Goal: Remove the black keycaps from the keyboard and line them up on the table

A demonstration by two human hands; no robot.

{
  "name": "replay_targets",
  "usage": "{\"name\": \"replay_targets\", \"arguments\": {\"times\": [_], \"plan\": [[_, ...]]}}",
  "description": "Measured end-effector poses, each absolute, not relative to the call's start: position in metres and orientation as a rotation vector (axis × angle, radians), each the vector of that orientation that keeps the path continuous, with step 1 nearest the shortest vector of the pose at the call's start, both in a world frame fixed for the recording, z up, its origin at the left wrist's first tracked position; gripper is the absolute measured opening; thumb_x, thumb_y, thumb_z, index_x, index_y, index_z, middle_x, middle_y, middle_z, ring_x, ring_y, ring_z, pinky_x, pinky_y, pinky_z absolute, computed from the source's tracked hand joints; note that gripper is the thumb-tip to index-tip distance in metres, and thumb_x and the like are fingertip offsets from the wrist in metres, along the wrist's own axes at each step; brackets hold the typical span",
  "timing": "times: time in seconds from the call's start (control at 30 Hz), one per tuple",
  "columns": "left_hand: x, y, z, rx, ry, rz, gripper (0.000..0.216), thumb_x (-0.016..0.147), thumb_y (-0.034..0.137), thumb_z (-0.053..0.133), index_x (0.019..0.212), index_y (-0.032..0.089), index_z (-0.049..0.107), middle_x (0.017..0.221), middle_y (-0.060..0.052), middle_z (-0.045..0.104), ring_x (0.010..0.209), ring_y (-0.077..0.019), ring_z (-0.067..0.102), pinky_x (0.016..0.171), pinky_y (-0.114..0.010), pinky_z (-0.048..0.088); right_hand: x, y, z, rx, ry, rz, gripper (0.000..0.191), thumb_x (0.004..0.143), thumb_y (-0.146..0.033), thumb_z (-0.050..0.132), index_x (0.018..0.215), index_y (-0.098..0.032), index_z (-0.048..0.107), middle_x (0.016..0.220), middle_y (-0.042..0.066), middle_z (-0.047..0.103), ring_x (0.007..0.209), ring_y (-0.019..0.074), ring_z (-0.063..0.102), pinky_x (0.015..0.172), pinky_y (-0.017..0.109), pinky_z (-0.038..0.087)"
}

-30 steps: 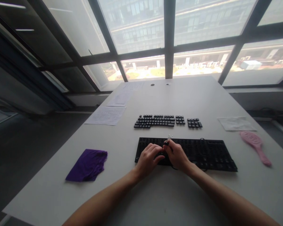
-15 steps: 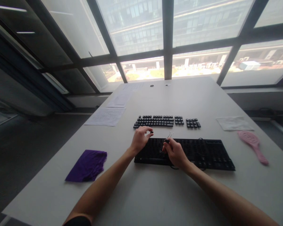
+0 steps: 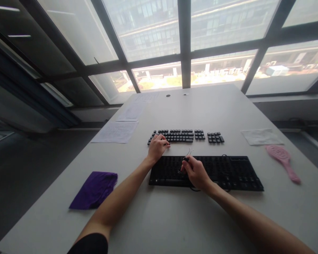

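Observation:
A black keyboard (image 3: pixel 228 173) lies on the white table (image 3: pixel 175 218), with most of its keys stripped. Beyond it, the removed black keycaps (image 3: pixel 185 135) sit in neat rows. My left hand (image 3: pixel 157 146) is at the near left end of those rows, its fingers pinched on a small black keycap. My right hand (image 3: pixel 196 173) rests over the keyboard's left half. It is closed on a wire keycap puller (image 3: pixel 187 156), whose loops stick up past the fingers.
A purple cloth (image 3: pixel 94 190) lies near the table's left edge. Paper sheets (image 3: pixel 115 132) are at the far left. A white cloth (image 3: pixel 261 136) and a pink hairbrush (image 3: pixel 281 158) lie to the right. Large windows stand behind the table.
My left hand left the keyboard with a keycap pinched in it and moved forward to the rows of removed keycaps. My right hand has stayed on the keyboard with the puller.

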State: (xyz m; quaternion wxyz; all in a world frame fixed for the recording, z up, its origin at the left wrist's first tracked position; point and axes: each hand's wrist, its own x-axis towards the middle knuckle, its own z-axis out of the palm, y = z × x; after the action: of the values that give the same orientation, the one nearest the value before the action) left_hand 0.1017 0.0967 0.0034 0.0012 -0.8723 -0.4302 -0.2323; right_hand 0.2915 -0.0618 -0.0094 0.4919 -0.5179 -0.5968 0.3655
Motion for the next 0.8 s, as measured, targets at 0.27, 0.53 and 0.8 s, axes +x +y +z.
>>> {"name": "replay_targets", "arguments": {"times": [0.27, 0.53, 0.8], "plan": [[0.104, 0.097, 0.002, -2.695, -1.392, -0.74, 0.007, 0.079, 0.026, 0.078, 0.084, 0.023, 0.075, 0.097, -0.005, 0.062, 0.095, -0.0244, 0.052, 0.091, -0.041, 0.046, 0.292, -0.062, -0.01, -1.248, -1.452, 0.896, 0.02, 0.099, -0.035, 0.049, 0.089, -0.02, 0.056, 0.069, 0.001, 0.068, 0.058, 0.0152, 0.062, 0.058, 0.026, 0.046], [0.102, 0.096, 0.005, -2.689, -1.424, -0.814, 0.017, 0.077, 0.022, 0.08, 0.092, 0.023, 0.073, 0.098, -0.005, 0.063, 0.097, -0.0243, 0.052, 0.09, -0.04, 0.047, 0.291, -0.061, -0.01, -1.208, -1.371, 0.916, 0.025, 0.099, -0.038, 0.049, 0.084, -0.02, 0.057, 0.069, 0.002, 0.067, 0.06, 0.0156, 0.06, 0.06, 0.026, 0.047], [0.119, 0.036, 0.025, -2.86, -1.353, -0.926, 0.018, 0.094, 0.017, 0.054, 0.104, 0.021, 0.068, 0.096, -0.005, 0.065, 0.095, -0.0221, 0.056, 0.09, -0.038, 0.046, 0.303, -0.062, -0.003, -1.217, -1.276, 0.717, 0.025, 0.097, -0.035, 0.051, 0.08, -0.019, 0.058, 0.069, 0.002, 0.062, 0.063, 0.0164, 0.056, 0.062, 0.027, 0.044]]}}
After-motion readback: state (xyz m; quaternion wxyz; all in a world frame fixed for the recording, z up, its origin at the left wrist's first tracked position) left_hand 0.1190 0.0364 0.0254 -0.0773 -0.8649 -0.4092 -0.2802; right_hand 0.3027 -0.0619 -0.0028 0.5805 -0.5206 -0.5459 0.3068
